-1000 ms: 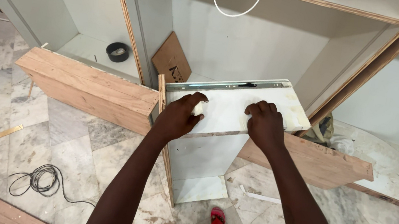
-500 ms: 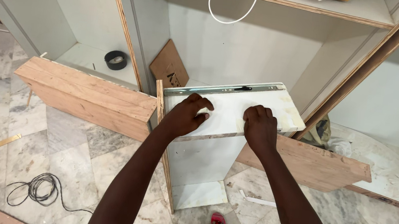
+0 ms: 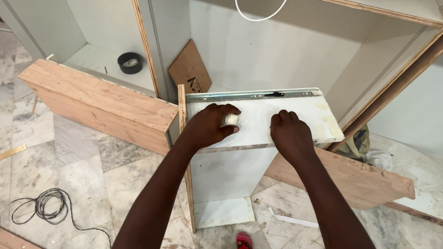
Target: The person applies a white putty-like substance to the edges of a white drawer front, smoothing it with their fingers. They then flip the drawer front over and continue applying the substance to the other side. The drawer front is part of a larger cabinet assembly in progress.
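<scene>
Passage behind the white drawer box (image 3: pixel 259 125): blocked left by upright divider (image 3: pixel 147 33), right by slanted wooden post (image 3: pixel 408 70); cardboard piece (image 3: pixel 189 71) leant between.

The single head camera looks steeply down from close above onto the white drawer box (image 3: pixel 260 118) and marble floor (image 3: pixel 81 174).

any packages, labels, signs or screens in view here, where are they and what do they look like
Cardboard piece: leans against the cabinet's back wall behind the white panel; flat, brown, a small dark print near its lower edge.
No screens or signs show.
</scene>
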